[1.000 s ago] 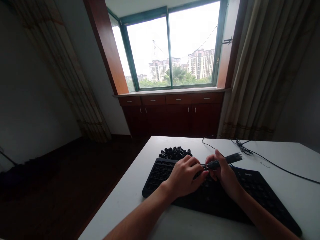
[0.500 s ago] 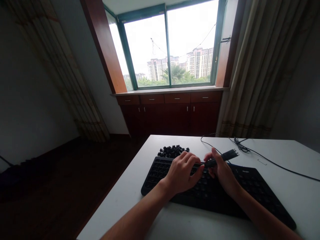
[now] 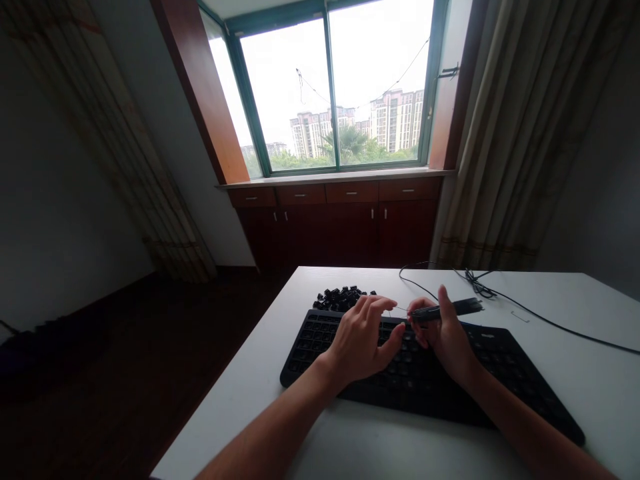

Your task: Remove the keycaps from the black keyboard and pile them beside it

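Note:
My right hand (image 3: 443, 327) grips a black keycap puller with a brush end (image 3: 425, 313), its bristles pointing right and thin wires sticking out to the left. Thumb and index finger of my left hand (image 3: 363, 337) are spread apart around those wires, with nothing visibly held. Both hands hover over a black keyboard (image 3: 500, 373) lying at a slant on the table. On its left part, bare key sockets show where caps are off; keys on the right side are dim and hard to make out. Behind the keyboard's left end is a heap of black keycaps (image 3: 340, 299), partly covered by my left hand.
The white table (image 3: 240, 393) has its left edge near my left forearm. A black cable (image 3: 560, 333) with a bundled coil runs across the back right. A thin bent wire piece (image 3: 520, 317) lies nearby. Beyond stand wooden cabinets (image 3: 320, 233) beneath a window.
My left thumb and fingers have parted and come off the tool's wire end. The tool has tipped a little, its bristle end lower. The view has shifted slightly.

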`<state>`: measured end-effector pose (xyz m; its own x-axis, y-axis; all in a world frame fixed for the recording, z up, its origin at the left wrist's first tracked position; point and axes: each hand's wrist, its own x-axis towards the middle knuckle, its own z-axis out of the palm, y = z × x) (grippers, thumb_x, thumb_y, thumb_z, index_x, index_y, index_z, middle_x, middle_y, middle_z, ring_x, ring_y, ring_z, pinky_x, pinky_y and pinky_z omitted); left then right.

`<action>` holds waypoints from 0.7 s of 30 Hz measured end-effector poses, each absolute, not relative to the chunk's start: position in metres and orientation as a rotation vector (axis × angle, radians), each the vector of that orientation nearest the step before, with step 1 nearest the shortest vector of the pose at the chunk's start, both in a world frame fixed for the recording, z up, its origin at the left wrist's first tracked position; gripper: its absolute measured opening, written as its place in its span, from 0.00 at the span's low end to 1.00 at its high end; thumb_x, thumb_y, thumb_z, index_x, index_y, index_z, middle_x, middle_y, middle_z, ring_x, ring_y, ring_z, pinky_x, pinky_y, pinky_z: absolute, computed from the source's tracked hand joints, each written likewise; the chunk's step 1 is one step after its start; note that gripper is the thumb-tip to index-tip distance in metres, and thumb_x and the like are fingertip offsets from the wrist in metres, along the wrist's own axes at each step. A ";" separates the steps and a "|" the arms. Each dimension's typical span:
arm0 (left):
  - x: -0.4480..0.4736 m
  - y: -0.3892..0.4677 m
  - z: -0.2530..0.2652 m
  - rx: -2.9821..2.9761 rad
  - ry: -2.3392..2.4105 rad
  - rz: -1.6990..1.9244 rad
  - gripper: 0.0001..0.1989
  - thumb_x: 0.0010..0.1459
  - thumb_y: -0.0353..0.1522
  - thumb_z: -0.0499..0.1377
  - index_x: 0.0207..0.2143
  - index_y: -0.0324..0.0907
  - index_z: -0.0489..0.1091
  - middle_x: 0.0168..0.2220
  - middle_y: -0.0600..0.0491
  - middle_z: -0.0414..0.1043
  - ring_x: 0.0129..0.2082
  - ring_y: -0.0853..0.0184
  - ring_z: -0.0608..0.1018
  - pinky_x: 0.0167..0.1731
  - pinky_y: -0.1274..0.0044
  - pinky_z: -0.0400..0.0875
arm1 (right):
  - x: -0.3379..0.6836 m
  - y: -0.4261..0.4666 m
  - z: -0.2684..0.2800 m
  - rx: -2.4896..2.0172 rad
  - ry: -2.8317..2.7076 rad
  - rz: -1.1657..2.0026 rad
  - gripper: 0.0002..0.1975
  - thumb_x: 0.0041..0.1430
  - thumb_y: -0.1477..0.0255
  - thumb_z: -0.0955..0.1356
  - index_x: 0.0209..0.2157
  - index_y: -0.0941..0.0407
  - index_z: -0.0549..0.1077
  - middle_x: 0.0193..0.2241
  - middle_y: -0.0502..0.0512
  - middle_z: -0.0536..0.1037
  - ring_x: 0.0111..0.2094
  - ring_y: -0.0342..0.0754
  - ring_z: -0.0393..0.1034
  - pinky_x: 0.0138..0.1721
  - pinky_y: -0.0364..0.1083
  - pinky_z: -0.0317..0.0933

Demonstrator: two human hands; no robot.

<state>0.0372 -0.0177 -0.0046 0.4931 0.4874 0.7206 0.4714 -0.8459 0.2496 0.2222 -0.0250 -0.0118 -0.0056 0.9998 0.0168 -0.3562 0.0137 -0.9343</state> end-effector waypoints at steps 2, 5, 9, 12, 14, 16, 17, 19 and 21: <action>0.036 -0.018 -0.003 2.714 0.886 1.250 0.12 0.67 0.34 0.56 0.51 0.42 0.62 0.45 0.46 0.73 0.44 0.59 0.75 0.41 0.67 0.74 | 0.223 -0.025 -0.012 -0.912 -0.958 1.367 0.38 0.58 0.36 0.57 0.26 0.56 0.75 0.17 0.51 0.67 0.17 0.41 0.58 0.17 0.40 0.53; 0.035 -0.019 0.000 2.729 0.880 1.196 0.10 0.67 0.35 0.54 0.49 0.41 0.65 0.45 0.47 0.73 0.44 0.59 0.74 0.41 0.67 0.73 | 0.223 -0.026 -0.010 -0.895 -0.974 1.382 0.39 0.58 0.36 0.55 0.25 0.56 0.75 0.16 0.50 0.65 0.17 0.41 0.57 0.17 0.40 0.53; 0.035 -0.021 0.002 2.729 0.849 1.176 0.11 0.68 0.36 0.52 0.48 0.41 0.66 0.44 0.46 0.73 0.43 0.59 0.73 0.42 0.67 0.72 | 0.222 -0.028 -0.007 -0.888 -0.988 1.377 0.40 0.57 0.35 0.55 0.24 0.57 0.75 0.16 0.51 0.65 0.17 0.41 0.57 0.17 0.40 0.54; 0.035 -0.021 0.002 2.726 0.874 1.168 0.09 0.69 0.34 0.51 0.46 0.41 0.67 0.43 0.48 0.73 0.42 0.61 0.73 0.42 0.68 0.72 | 0.223 -0.028 -0.008 -0.885 -0.987 1.386 0.41 0.58 0.35 0.55 0.23 0.57 0.75 0.16 0.51 0.65 0.17 0.41 0.56 0.17 0.40 0.53; 0.036 -0.020 0.001 2.734 0.890 1.146 0.09 0.69 0.33 0.51 0.46 0.41 0.68 0.44 0.48 0.73 0.43 0.61 0.73 0.42 0.69 0.72 | 0.223 -0.028 -0.009 -0.884 -0.983 1.390 0.41 0.58 0.35 0.54 0.23 0.57 0.75 0.16 0.51 0.66 0.17 0.41 0.57 0.17 0.40 0.53; 0.036 -0.020 0.001 2.748 0.886 1.123 0.09 0.69 0.34 0.52 0.45 0.41 0.69 0.44 0.48 0.73 0.43 0.61 0.73 0.43 0.69 0.72 | 0.224 -0.028 -0.009 -0.883 -0.986 1.388 0.41 0.59 0.36 0.54 0.24 0.57 0.75 0.17 0.51 0.66 0.17 0.41 0.57 0.17 0.40 0.53; 0.036 -0.020 0.000 2.756 0.882 1.117 0.08 0.69 0.34 0.53 0.45 0.41 0.69 0.43 0.48 0.73 0.43 0.62 0.73 0.43 0.69 0.72 | 0.224 -0.028 -0.010 -0.879 -0.990 1.386 0.41 0.59 0.36 0.54 0.24 0.57 0.76 0.17 0.51 0.66 0.17 0.41 0.57 0.17 0.40 0.53; 0.036 -0.019 -0.001 2.768 0.874 1.118 0.08 0.69 0.35 0.54 0.43 0.41 0.70 0.43 0.49 0.74 0.43 0.62 0.73 0.42 0.70 0.73 | 0.224 -0.028 -0.009 -0.872 -1.002 1.380 0.41 0.59 0.35 0.54 0.24 0.57 0.76 0.17 0.51 0.66 0.17 0.41 0.57 0.17 0.41 0.53; 0.037 -0.019 -0.002 2.777 0.875 1.128 0.08 0.68 0.35 0.55 0.43 0.41 0.71 0.43 0.49 0.74 0.42 0.62 0.74 0.41 0.70 0.73 | 0.225 -0.027 -0.009 -0.871 -1.011 1.376 0.42 0.58 0.35 0.54 0.24 0.57 0.76 0.17 0.52 0.67 0.17 0.41 0.58 0.17 0.41 0.53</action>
